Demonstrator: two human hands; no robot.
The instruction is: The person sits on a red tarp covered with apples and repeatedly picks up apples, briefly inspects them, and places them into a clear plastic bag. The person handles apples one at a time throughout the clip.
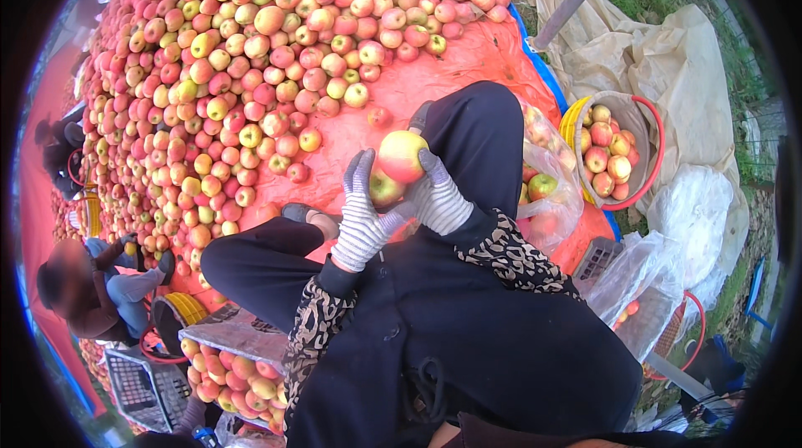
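Both my hands wear striped grey-and-white gloves and meet in front of my lap. My left hand (364, 218) has its fingers and thumb around a greenish-yellow apple (383, 190). Just above it and overlapping it is a yellow apple with a pink-red blush (402, 155). My right hand (440, 196) curls against the right side of this upper apple, fingertips on its skin. Parts of both apples are hidden by the gloves and by each other. Beyond my hands a large heap of red and yellow apples (276, 55) spreads over an orange-red tarp (451, 76).
At right are a yellow bucket with a red handle (571, 126) holding apples and a clear plastic bag (555, 226) with apples. A crate of apples (238, 377) stands at lower left. Another person (96, 285) sits beside the heap at left. A pole (576, 1) slants at upper right.
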